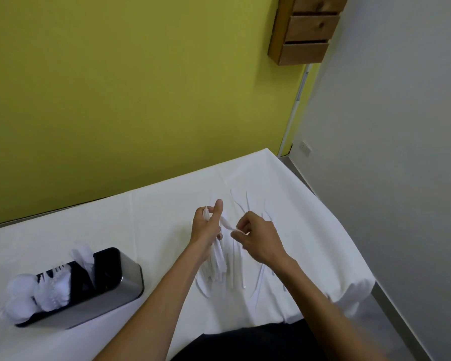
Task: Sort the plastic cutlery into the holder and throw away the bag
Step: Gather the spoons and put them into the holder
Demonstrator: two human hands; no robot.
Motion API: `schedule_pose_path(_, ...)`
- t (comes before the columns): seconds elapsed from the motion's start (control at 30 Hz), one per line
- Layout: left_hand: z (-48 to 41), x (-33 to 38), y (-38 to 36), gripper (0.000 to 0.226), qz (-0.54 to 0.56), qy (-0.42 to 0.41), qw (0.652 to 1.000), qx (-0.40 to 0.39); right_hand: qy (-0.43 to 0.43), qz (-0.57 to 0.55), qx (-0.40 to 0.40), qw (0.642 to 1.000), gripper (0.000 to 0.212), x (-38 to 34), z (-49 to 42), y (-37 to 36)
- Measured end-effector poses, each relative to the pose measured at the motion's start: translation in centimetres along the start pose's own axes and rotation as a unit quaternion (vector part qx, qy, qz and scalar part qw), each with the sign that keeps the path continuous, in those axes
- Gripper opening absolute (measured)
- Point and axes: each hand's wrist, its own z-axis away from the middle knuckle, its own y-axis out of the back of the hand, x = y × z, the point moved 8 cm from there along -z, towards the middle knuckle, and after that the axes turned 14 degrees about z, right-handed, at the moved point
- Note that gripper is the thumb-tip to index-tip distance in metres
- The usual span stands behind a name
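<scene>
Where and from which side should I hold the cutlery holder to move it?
Grip the bare right end of the cutlery holder, coming from the right: that end compartment looks empty, while white cutlery sticks out of the others.

Left hand (206, 226), right hand (257, 237), both curled

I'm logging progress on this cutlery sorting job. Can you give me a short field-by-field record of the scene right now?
left hand: grips a bundle of white plastic cutlery
right hand: pinches one white piece beside the bundle
table: white cloth, with loose cutlery around the hands
holder: near left, steel with black inside, with spoons and forks in it
bag: cannot make one out
</scene>
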Motion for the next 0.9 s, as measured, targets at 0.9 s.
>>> schedule_pose_path(0.9,3.6,2.0,10.7,0.028,0.232,-0.057,0.963,0.127,0.068,-0.112,0.016,0.991,0.009,-9.8,5.4,-5.6)
